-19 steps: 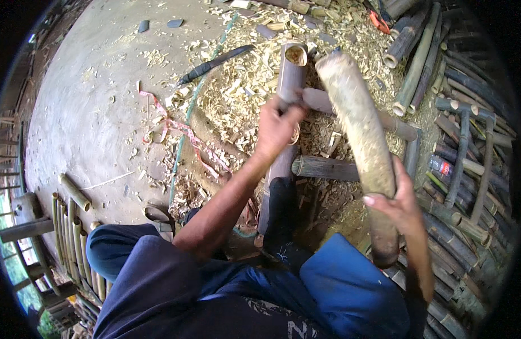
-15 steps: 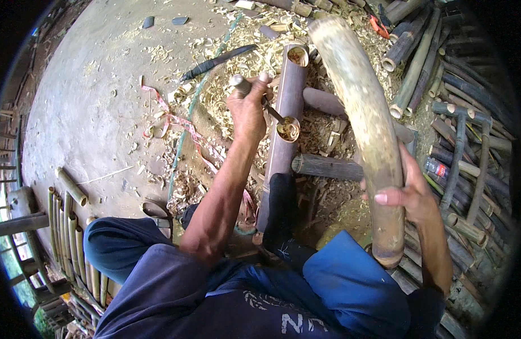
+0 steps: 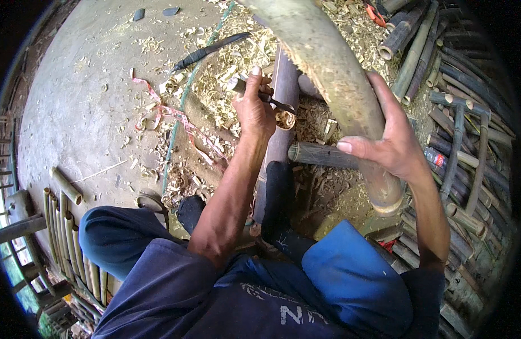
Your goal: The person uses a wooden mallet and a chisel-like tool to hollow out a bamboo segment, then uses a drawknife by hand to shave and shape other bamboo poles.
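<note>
Nearest to us, our knees in blue trousers (image 3: 351,277) frame the work, and a dark-socked foot (image 3: 277,192) rests on the dark bamboo pole (image 3: 284,107) that lies lengthwise on the ground ahead. Our right hand (image 3: 393,141) is closed around the thick pale bamboo culm (image 3: 334,79), thumb across its near face and fingers wrapped over the far side, holding it slanted above a short crosspiece (image 3: 320,153), with its cut lower end (image 3: 387,203) near our right knee. Our left hand (image 3: 255,107) is clamped on the handle of a small knife (image 3: 269,97), the blade pointing right toward the culm and hanging just over a curled shaving (image 3: 284,118) on the dark pole. We judge the step in hand to be paring the culm's surface (the blade is not on it at this instant). The next move calls for steadying the culm with the right hand and bringing the edge onto its skin at a shallow angle, clear of the right thumb. Farther out lie wood shavings (image 3: 226,62), a pink ribbon (image 3: 176,118), a sheathed blade (image 3: 207,51) and stacked bamboo poles (image 3: 458,113).
</note>
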A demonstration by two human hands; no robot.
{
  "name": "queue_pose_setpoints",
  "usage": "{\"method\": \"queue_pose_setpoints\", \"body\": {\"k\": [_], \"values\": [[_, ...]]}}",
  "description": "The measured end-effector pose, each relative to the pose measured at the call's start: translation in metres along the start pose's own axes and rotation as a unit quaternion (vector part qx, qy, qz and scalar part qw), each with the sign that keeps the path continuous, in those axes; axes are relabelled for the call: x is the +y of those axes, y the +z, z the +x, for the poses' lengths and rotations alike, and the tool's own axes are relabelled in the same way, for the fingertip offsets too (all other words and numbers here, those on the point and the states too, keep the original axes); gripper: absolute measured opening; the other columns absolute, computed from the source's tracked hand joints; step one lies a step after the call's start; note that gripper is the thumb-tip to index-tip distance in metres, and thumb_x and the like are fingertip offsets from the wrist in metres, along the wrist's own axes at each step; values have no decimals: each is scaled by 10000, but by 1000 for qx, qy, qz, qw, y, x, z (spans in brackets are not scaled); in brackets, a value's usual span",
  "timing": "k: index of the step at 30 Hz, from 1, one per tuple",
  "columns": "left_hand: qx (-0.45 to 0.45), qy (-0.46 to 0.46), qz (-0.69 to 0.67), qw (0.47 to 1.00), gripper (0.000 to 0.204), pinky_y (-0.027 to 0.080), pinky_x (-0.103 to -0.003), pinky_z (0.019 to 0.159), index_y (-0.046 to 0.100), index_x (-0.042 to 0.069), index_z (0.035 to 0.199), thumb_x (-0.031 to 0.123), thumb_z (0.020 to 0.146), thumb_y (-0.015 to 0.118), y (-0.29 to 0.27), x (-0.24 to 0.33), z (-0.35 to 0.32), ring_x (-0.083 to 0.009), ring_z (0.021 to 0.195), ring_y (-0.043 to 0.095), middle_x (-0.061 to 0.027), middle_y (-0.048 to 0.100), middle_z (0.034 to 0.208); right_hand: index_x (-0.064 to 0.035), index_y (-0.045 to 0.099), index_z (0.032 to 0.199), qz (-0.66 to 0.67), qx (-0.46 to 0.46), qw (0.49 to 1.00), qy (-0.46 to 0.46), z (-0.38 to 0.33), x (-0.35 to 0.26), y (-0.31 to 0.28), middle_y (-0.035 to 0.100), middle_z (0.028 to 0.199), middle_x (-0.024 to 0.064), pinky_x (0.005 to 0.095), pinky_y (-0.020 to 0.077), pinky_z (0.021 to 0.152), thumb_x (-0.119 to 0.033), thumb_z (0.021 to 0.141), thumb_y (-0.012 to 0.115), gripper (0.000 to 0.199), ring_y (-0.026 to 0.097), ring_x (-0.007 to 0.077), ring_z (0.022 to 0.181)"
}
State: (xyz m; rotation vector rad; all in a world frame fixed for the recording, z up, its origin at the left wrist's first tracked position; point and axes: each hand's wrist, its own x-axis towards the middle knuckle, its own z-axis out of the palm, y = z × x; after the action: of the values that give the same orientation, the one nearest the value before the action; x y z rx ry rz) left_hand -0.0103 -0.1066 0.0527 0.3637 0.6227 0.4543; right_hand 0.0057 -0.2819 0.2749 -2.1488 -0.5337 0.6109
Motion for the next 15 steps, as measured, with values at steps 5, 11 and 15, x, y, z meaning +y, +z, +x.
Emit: {"method": "queue_pose_setpoints", "body": {"k": [5,11,15], "values": [[-35,33,5,999,261,512,-309,673,610,96,954,275,880,786,1,-5,-24,-142,750,590,-52,645,864,-72,268,1565,-215,1,957,-195,18,-6,12,497,1421,220,429,474,1043,-211,680,894,1093,589,319,1220],[-90,-34,-13,995,553,576,-369,900,481,50,1358,346,947,701,-10,-22,-34,-210,1072,657,-110,629,1230,-190,305,1563,-538,-95,816,-188,28,-29,24,591,1154,167,435,570,737,-96,696,841,1024,672,330,978],[-80,-25,0,997,480,568,-358,884,497,25,1337,247,957,689,-2,-21,-34,-189,1071,643,-94,629,1216,-188,308,1559,-454,-53,859,-231,17,-54,13,593,1118,182,406,573,716,-77,668,827,1037,681,338,882]]}}
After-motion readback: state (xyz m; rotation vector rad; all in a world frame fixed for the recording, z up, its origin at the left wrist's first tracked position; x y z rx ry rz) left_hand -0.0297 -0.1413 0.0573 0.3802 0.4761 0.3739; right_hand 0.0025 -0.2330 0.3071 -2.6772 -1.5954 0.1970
